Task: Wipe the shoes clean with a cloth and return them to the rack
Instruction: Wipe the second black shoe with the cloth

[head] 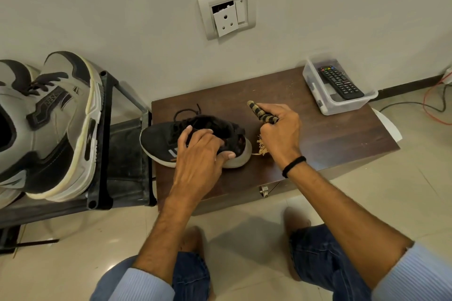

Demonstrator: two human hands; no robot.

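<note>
A black knit sneaker (159,139) with a smooth white rubber sole lies on a dark brown wood-grain table (330,134), its rounded toe poking just past the table's left edge toward the rack (102,129). Slanted white stripes mark its side, partly hidden, and loose black laces curl above the tongue. The left hand (198,154) grips the shoe at its collar, with the fingers curled over the opening and the thumb pressed against the white sole near the heel. Just beside the heel, the right hand (281,129) is clenched round a rolled cloth (261,112), a coarse woven fabric striped in tan and black. One end sticks out above the fist and a frayed straw-coloured fringe hangs below it. A black band (293,166) circles that wrist. On the dark metal-framed rack sit bulky grey, black and cream sneakers (61,124) with thick scuffed soles; a side tab carries raised lettering too small to read. At the table's far corner a clear plastic tub (315,95) holds a black remote control (341,82) with coloured buttons. On the wall above, a white socket plate (226,11) hangs crooked.
</note>
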